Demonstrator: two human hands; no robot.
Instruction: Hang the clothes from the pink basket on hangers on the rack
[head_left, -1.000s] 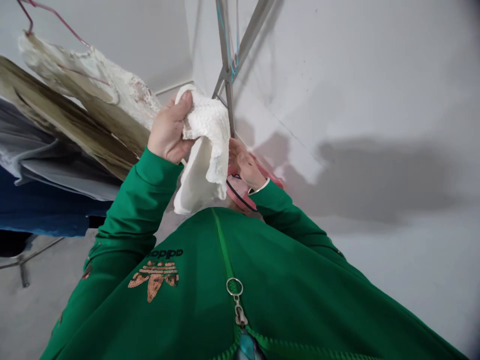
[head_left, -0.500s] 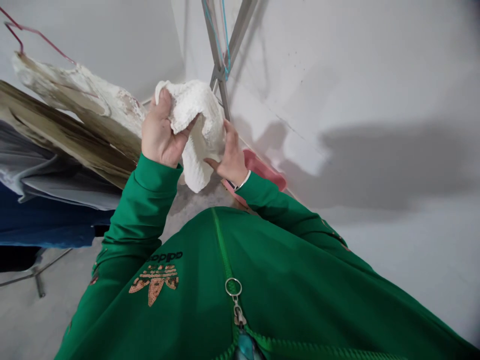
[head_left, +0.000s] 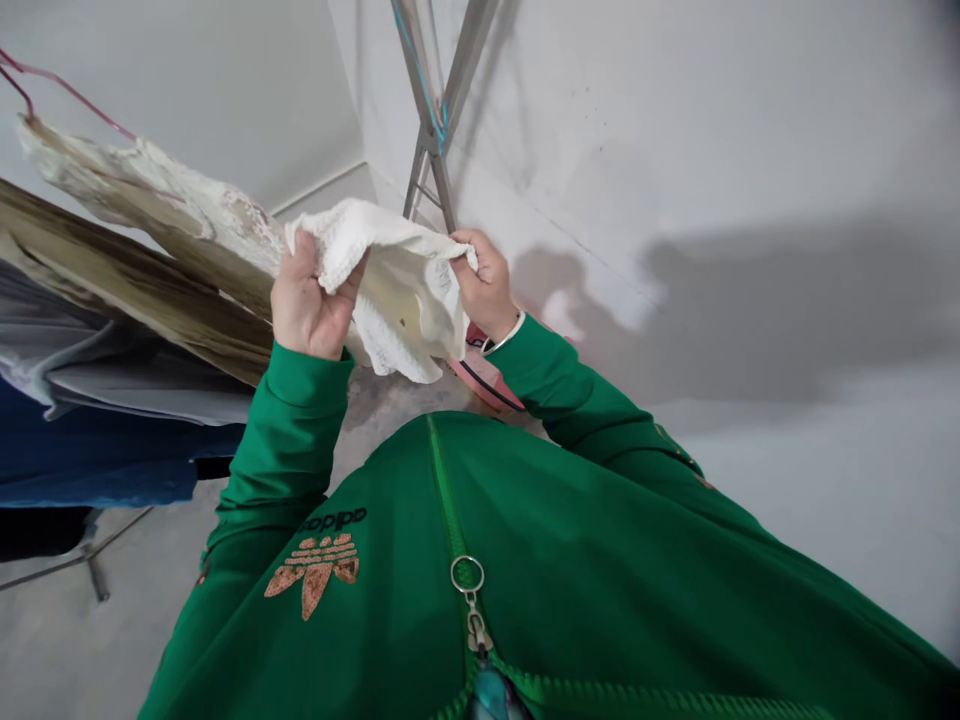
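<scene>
A white textured cloth (head_left: 409, 290), perhaps a small garment, is stretched between my two hands in front of my body. My left hand (head_left: 311, 300) is closed on its left edge, with the thumb on top and fingers partly hidden beneath. At the upper right corner my right hand (head_left: 484, 280) pinches the cloth's edge. The fabric sags open between them, showing a smooth inner side with a small dark spot. Its lower part hangs loose above the floor.
Several garments hang at the left, among them a white lacy one (head_left: 202, 195) on a red hanger (head_left: 71, 85) and a blue one (head_left: 90, 455). Grey crossed rack legs (head_left: 435, 130) stand ahead. A pink basin (head_left: 484, 375) sits below, near the wall (head_left: 750, 150).
My right hand has taken hold of the cloth's edge and moved to the right. The bunched cloth is now spread wider between my hands. My left hand has shifted slightly left and down.
</scene>
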